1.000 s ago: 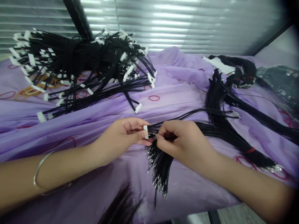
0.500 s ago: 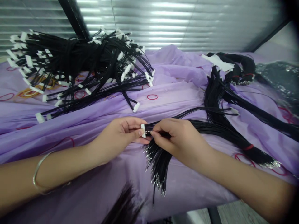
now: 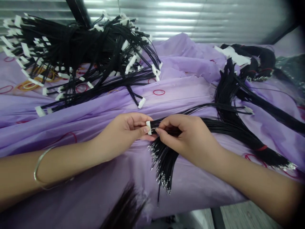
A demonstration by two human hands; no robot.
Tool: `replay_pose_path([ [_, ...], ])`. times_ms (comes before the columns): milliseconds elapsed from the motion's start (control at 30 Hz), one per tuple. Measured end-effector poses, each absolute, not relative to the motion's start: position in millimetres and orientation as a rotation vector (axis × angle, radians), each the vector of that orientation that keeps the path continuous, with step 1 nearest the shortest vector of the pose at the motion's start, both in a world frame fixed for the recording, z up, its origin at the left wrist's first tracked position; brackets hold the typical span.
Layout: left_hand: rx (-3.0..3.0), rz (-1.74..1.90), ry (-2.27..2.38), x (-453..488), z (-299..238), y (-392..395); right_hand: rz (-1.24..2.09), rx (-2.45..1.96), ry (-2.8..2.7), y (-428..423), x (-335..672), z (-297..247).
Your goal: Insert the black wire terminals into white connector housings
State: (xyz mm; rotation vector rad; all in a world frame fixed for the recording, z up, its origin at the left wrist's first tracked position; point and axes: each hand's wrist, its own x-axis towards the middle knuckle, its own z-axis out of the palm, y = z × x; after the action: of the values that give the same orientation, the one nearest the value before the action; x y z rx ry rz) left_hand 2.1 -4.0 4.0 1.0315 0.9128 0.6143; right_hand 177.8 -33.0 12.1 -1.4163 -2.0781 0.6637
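Note:
My left hand (image 3: 124, 132) pinches a small white connector (image 3: 149, 127) between thumb and fingers. My right hand (image 3: 183, 136) is closed on a thin black wire (image 3: 166, 128), its tip held against the connector. Under my right hand lies a bundle of loose black wires (image 3: 164, 162) with metal terminals, fanning toward the table's near edge. A silver bangle (image 3: 39, 170) circles my left wrist.
A big pile of finished black wires with white connectors (image 3: 78, 57) fills the far left. More black wire bundles (image 3: 238, 95) tied with red bands lie at the right. Red rubber bands (image 3: 159, 92) are scattered over the purple sheet (image 3: 95, 127). A corrugated metal wall stands behind.
Both hands stay together at the connector, barely shifting. The view has tilted slightly, so the piles sit a little higher in the picture.

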Motion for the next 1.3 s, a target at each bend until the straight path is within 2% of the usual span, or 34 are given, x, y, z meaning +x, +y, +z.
replay_pose_path([
  [967,1.037,0.626,0.9,1.1,0.9,-5.3,0.604,-1.504,-2.16,-34.0,170.2,8.4],
  [1300,0.995,0.605,0.882,0.7,4.1,-4.1,0.672,-1.379,-2.167,-33.5,180.1,13.3],
])
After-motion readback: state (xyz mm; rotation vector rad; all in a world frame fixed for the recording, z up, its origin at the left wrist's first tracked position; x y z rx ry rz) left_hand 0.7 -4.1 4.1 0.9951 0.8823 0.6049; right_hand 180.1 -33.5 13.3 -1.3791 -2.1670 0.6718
